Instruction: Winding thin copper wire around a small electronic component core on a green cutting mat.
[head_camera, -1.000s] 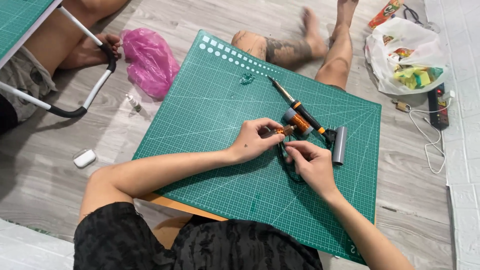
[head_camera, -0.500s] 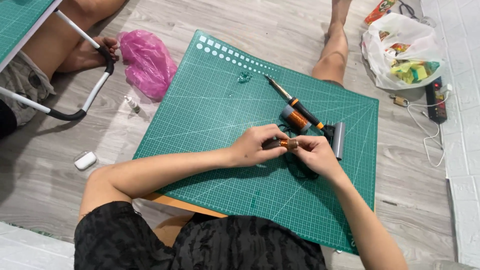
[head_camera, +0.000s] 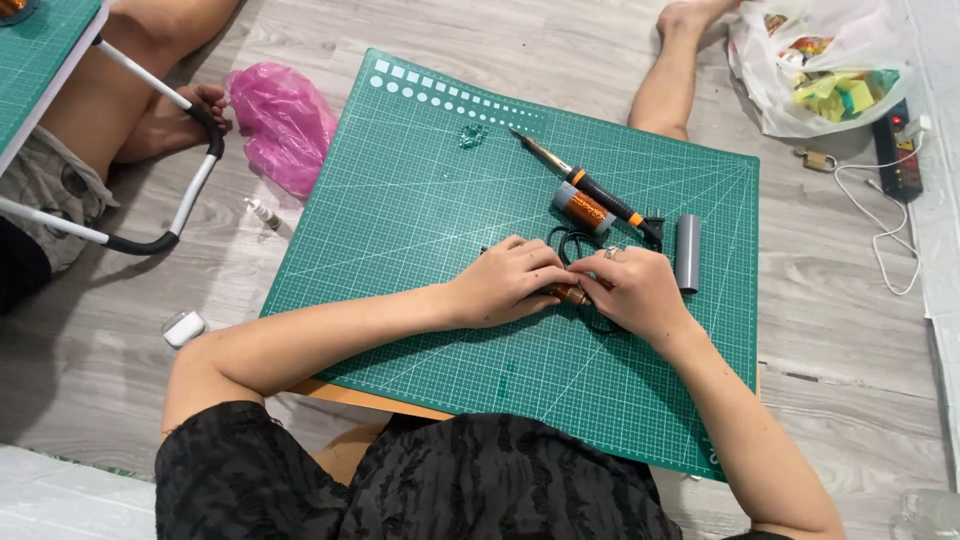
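Both hands are meeting near the middle of the green cutting mat (head_camera: 420, 230), slightly twd its right edge. Left hand (head_camera: 505, 282) & right hand (head_camera: 632, 290) are each closing fingers around a small copper-coloured piece (head_camera: 572, 295), pinching it from both ends, prob. to steady it. Piece is mostly hidden; only a short brown-orange bit is showing betw. the fingers. Soldering iron (head_camera: 590, 188), copper wire spool (head_camera: 583, 208) & grey tube (head_camera: 687, 252) are lying just beyond, twd the far right corner, within reach.
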